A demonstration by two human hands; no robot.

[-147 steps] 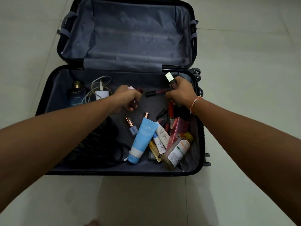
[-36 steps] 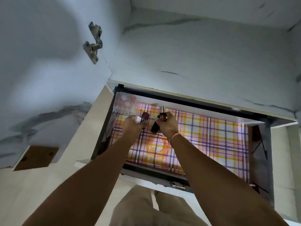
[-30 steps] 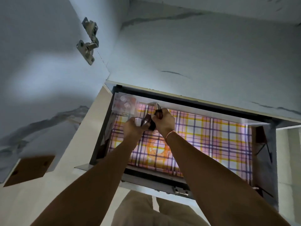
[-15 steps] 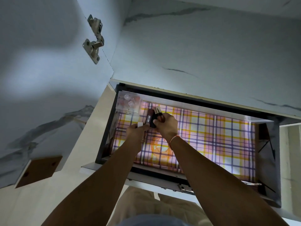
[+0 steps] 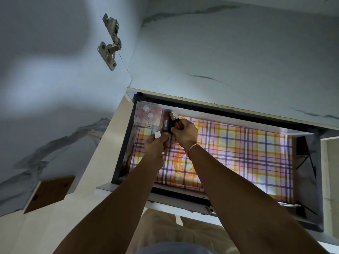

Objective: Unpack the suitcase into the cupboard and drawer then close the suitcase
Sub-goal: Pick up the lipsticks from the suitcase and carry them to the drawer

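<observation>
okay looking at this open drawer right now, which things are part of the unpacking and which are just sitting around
Part of the job:
- drawer, open, plaid-lined
- left hand pinching a white-capped item
- right hand gripping slim cosmetic tubes

Just there:
- clear plastic box in the drawer's back left corner
- metal hinge on the cupboard wall

Clear box blocks drawer's back-left corner; checked liner open rightward.

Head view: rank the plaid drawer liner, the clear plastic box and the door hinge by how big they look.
1. Plaid drawer liner, by far the largest.
2. Clear plastic box in the drawer's back left corner.
3. Door hinge, close to the box in apparent size and possibly nearer the camera, so this order is unsure.
</observation>
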